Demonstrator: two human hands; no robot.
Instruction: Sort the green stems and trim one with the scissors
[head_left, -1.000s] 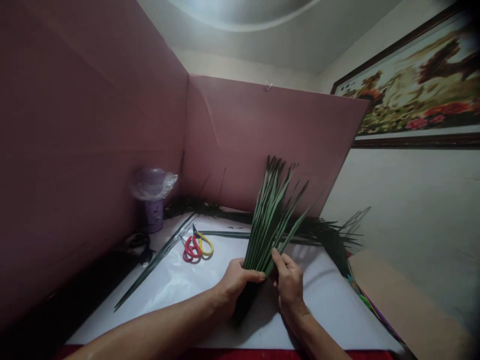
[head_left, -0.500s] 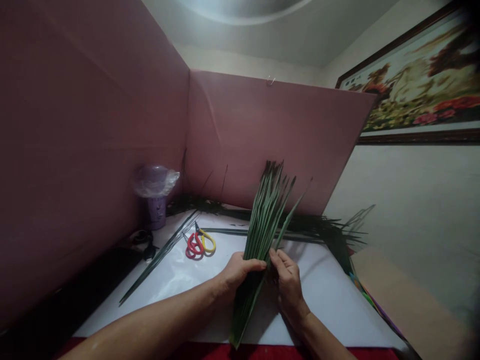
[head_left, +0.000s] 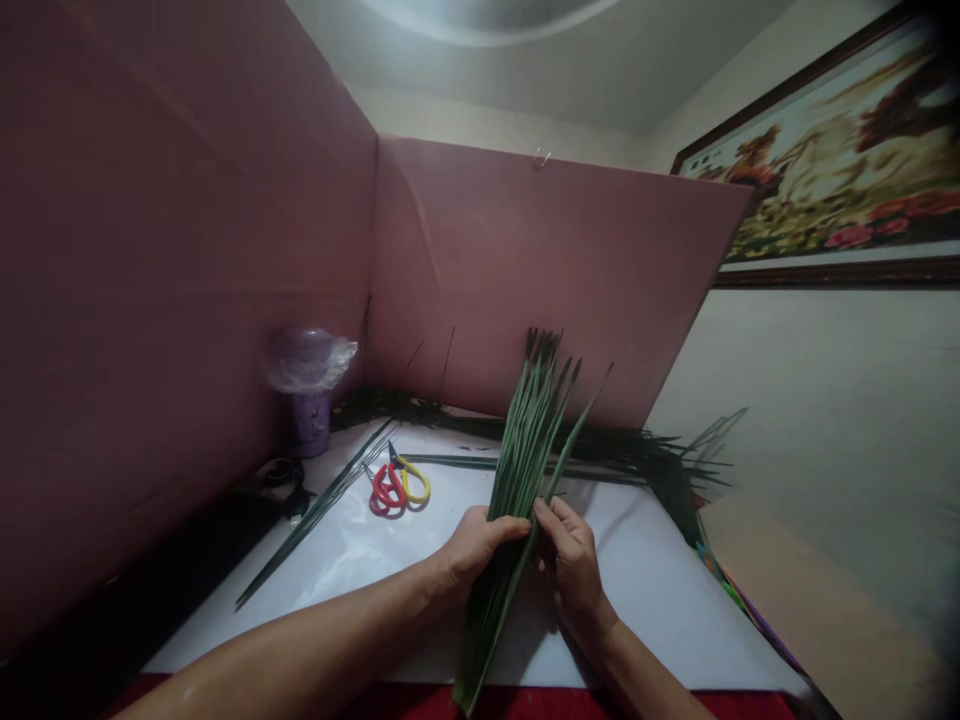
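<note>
A pleated green palm leaf (head_left: 517,460) stands tilted over the white tabletop, its narrow segments fanning out at the far end and joining at a point near the front edge. My left hand (head_left: 480,540) is closed around its middle, thumb lying across the front and the other fingers hidden behind. On the right side, my right hand (head_left: 566,545) pinches the outermost segment between thumb and forefinger, close to the left thumb. That segment leans away from the others toward the right.
Scissors with red and yellow handles (head_left: 397,488) lie left of the leaf. Thin leaf strips (head_left: 322,515) rest farther left, by a purple cup (head_left: 310,420) with clear plastic. More dark leaves (head_left: 622,452) line the back, before a pink partition (head_left: 540,260).
The leaf has shifted slightly down and toward me, its tips now lower. My right hand has moved a little left, nearer the left thumb.
</note>
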